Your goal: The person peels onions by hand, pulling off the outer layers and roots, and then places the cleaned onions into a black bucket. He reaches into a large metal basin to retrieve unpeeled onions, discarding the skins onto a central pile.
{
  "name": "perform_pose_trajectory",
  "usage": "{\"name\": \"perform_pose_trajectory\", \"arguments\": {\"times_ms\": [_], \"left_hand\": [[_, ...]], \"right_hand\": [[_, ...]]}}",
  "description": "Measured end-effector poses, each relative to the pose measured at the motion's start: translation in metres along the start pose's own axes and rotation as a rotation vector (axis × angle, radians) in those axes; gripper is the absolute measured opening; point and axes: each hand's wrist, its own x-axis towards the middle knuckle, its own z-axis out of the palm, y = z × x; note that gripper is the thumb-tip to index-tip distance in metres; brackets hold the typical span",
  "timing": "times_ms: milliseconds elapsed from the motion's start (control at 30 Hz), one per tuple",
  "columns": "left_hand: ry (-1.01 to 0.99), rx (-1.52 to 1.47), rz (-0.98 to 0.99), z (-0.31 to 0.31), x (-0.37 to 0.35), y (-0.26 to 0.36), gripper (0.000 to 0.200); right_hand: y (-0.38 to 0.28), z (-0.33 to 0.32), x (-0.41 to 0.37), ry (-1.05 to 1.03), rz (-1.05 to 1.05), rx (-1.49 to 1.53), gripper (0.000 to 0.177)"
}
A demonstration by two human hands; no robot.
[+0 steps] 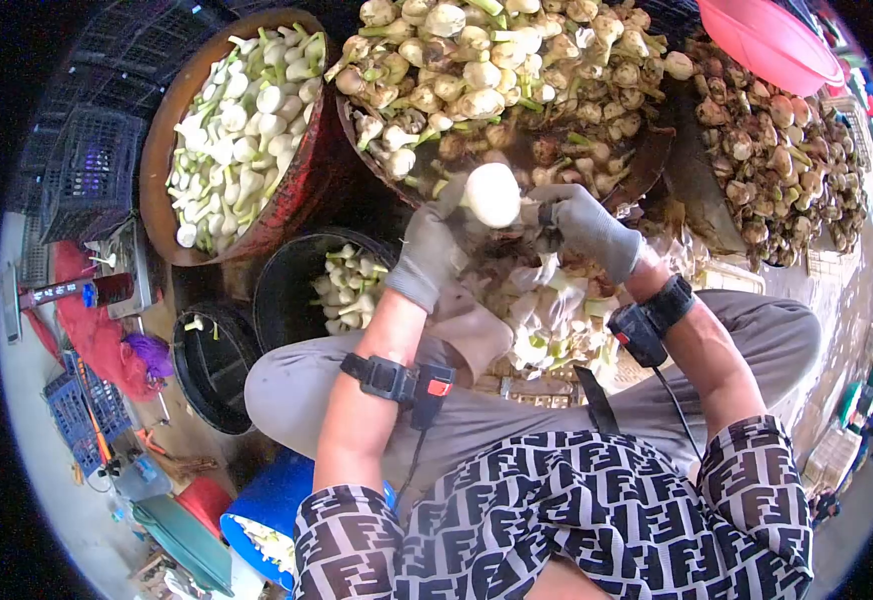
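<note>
A peeled white garlic bulb (494, 195) is held up by my gloved left hand (437, 245), its fingers closed around the stem side. Just to the right, my gloved right hand (587, 228) has its fingers curled near the bulb, around something dark that I cannot make out. Beyond both hands stands a wide tub (657, 175) heaped with unpeeled garlic bulbs (482, 75), with murky water at its near side. Below my hands, pale peelings (552, 310) lie in a heap between my legs.
At the upper left a rusty tub (162, 190) holds peeled garlic. A black tub (275, 270) with more bulbs and a smaller black bucket (192, 370) stand at left. Dirty garlic (777, 150) is piled at right under a pink basin (767, 40). A blue bucket (247, 510) stands lower left.
</note>
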Motion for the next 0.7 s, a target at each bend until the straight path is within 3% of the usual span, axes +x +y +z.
{"name": "perform_pose_trajectory", "arguments": {"times_ms": [67, 167, 233, 267, 300, 367, 433, 500, 533, 633, 700], "left_hand": [[0.027, 0.142, 0.143, 0.0, 0.0, 0.01, 0.034], [0.05, 0.165, 0.248, -0.017, 0.009, 0.031, 0.033], [0.236, 0.192, 0.512, -0.019, 0.012, 0.049, 0.034], [0.18, 0.0, 0.586, -0.02, 0.009, 0.062, 0.037], [0.122, -0.193, 0.653, -0.014, 0.001, 0.077, 0.039], [-0.15, -0.175, 0.74, 0.001, -0.013, 0.105, 0.047], [-0.083, -0.166, 0.713, 0.022, -0.022, 0.103, 0.05], [-0.125, -0.158, 0.531, 0.022, -0.013, 0.09, 0.045], [-0.156, -0.108, 0.459, 0.019, -0.008, 0.08, 0.043], [-0.105, 0.081, 0.384, 0.013, 0.003, 0.06, 0.04], [-0.055, 0.186, 0.394, 0.016, 0.005, 0.058, 0.047]], "right_hand": [[0.0, 0.001, 0.001, 0.018, -0.507, -0.232, 0.021], [-0.029, -0.01, -0.009, -0.244, -0.259, 0.314, 0.007], [-0.042, -0.003, -0.007, 0.098, -0.507, 0.377, 0.011], [-0.05, -0.01, -0.003, 0.191, -0.371, 0.422, 0.016], [-0.035, -0.039, 0.017, 0.087, -0.286, 0.751, 0.017], [-0.01, -0.085, 0.053, 0.055, -0.19, 0.596, 0.017], [0.028, -0.119, 0.098, 0.326, -0.091, 0.005, 0.022], [0.027, -0.127, 0.126, 0.363, 0.01, -1.129, 0.032], [0.039, -0.134, 0.143, 0.307, -0.067, -1.296, 0.04], [0.044, -0.126, 0.16, -0.002, 0.162, -1.377, 0.038], [0.035, -0.117, 0.155, -0.035, 0.204, -1.456, 0.035]]}}
